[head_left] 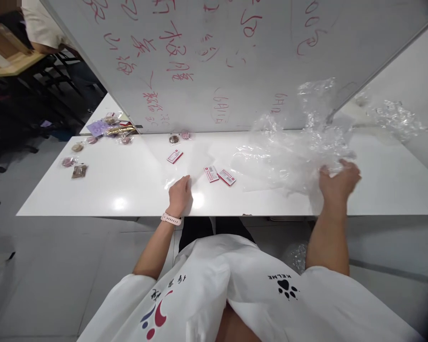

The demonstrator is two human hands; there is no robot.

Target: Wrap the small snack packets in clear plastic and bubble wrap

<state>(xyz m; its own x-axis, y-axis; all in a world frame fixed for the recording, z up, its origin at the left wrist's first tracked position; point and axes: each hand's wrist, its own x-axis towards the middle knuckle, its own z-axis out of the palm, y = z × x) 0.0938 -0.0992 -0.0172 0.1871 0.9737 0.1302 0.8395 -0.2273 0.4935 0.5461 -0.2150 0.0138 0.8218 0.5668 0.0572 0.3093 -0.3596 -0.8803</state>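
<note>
My left hand point(179, 195) rests near the table's front edge with its fingers curled closed. Faint clear film shows beside it, but what the fingers hold, if anything, I cannot make out. Three small white-and-red boxes lie beyond it: one box point(175, 156) alone, and a second box point(211, 174) close beside a third box point(227, 177). On the right, my right hand point(338, 183) is at the edge of a crumpled heap of clear plastic bags point(288, 159), thumb and fingers gripping the film.
A whiteboard point(207, 61) with red writing stands along the back of the white table point(103, 199). Small wrapped items point(80, 171) and a mixed pile point(119, 129) lie at the left. More clear plastic point(399, 118) sits at the right behind the board. Another person's arm point(46, 31) shows far left.
</note>
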